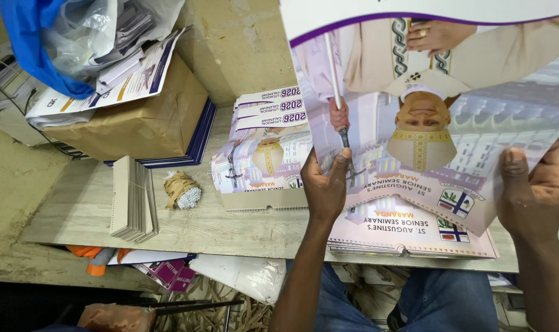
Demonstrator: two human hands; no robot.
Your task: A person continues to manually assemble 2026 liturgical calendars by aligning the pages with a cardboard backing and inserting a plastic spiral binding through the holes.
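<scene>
Printed calendar sheet (451, 92), large and glossy, was held up off the surface between both hands, tilted toward the camera and covering much of the view. Judged light, thin and flexible; it would likely sag or crease if taken by one corner, and the coated face would probably be slick. Holding at two opposite points along the lower edge appeared the sound choice.

The left hand (324, 187) was closed on the sheet's lower left edge, thumb over the face and fingers behind. The right hand (534, 187) was closed on the lower right edge, thumb tip on the front, palm curled behind.

Directly beneath lay a stack of like sheets (414, 237) on the pale wooden surface (82, 209). A second stack (264, 160) sat just beside it to the left. Further left were a small paper-wrapped bundle (181, 189), a pile of grey card strips (133, 198) and a brown paper parcel (138, 120) carrying loose papers and a plastic bag (101, 31)
</scene>
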